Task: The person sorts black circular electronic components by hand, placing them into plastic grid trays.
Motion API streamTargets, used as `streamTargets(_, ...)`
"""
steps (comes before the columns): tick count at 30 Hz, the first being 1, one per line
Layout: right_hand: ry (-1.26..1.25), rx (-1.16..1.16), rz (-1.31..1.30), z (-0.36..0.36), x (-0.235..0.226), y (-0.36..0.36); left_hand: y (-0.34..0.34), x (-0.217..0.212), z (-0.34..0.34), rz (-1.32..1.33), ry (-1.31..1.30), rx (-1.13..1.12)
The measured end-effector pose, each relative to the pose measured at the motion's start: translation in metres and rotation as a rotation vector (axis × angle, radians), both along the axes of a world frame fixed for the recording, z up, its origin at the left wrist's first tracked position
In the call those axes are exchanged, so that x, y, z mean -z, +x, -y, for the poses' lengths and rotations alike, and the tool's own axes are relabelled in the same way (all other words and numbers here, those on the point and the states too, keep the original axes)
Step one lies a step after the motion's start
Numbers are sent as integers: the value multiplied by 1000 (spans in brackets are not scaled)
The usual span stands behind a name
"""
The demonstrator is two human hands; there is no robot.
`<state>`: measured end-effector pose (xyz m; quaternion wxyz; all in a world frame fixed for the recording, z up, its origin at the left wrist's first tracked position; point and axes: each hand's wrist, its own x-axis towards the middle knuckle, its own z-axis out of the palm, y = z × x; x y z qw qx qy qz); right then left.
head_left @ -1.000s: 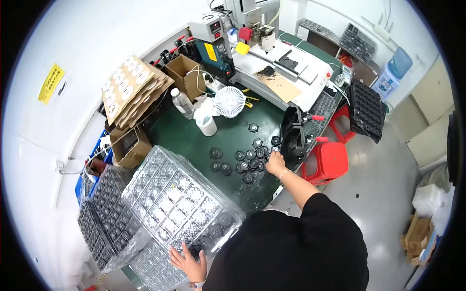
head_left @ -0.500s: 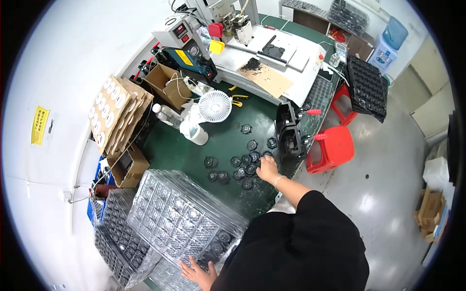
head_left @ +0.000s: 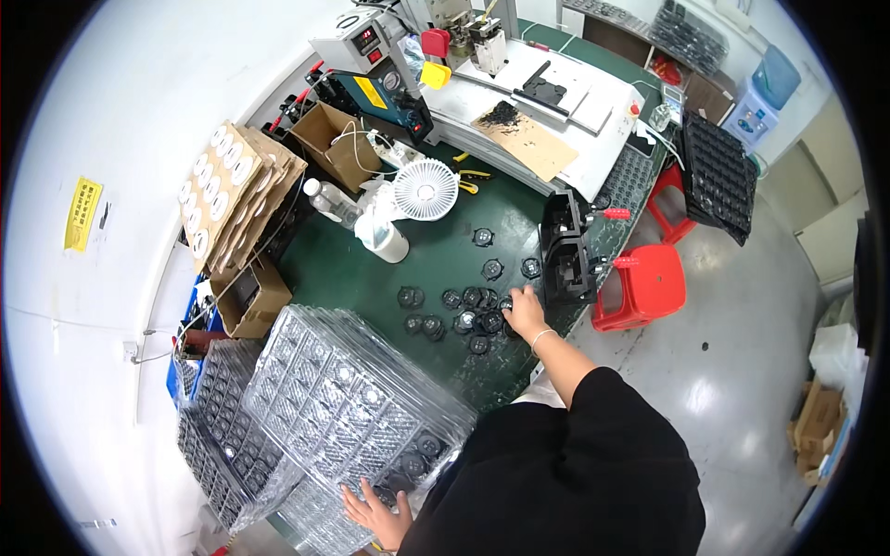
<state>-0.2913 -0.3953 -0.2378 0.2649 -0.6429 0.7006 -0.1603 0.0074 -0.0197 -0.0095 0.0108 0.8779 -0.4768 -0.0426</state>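
Several small black round parts (head_left: pixel 465 322) with clear, lens-like middles lie in a loose cluster on the green tabletop (head_left: pixel 408 357). My right hand (head_left: pixel 526 315) is at the cluster's right edge, fingers bent down and closed on one black round part (head_left: pixel 506 304); the palm side is hidden. To the lower left is a stack of clear plastic blister trays (head_left: pixel 334 394), with several dark round parts (head_left: pixel 413 461) in its near corner pockets. My left hand (head_left: pixel 378 517) rests on the near edge of this stack, fingers spread, gripping nothing.
A black fixture (head_left: pixel 565 255) with red-handled clamps stands right of the parts. Behind are a white fan (head_left: pixel 425 189), a white cup (head_left: pixel 385 243) and a bench machine (head_left: pixel 482 46). Black-filled trays (head_left: pixel 227 426) stand at left; a red stool (head_left: pixel 649 287) is beside the table.
The whole view has shifted slightly. My right hand has moved a little within the parts, toward the cluster's right edge. My left hand stays on the tray stack.
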Motion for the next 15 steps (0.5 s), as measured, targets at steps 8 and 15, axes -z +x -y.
streamTargets(8,-32,-58,-219,14,-4,3,-1,-3,-3,-3,-6,29)
streamTargets(15,93,-233,-331,22,12,5,-5,-2,-10,-5,16,-24)
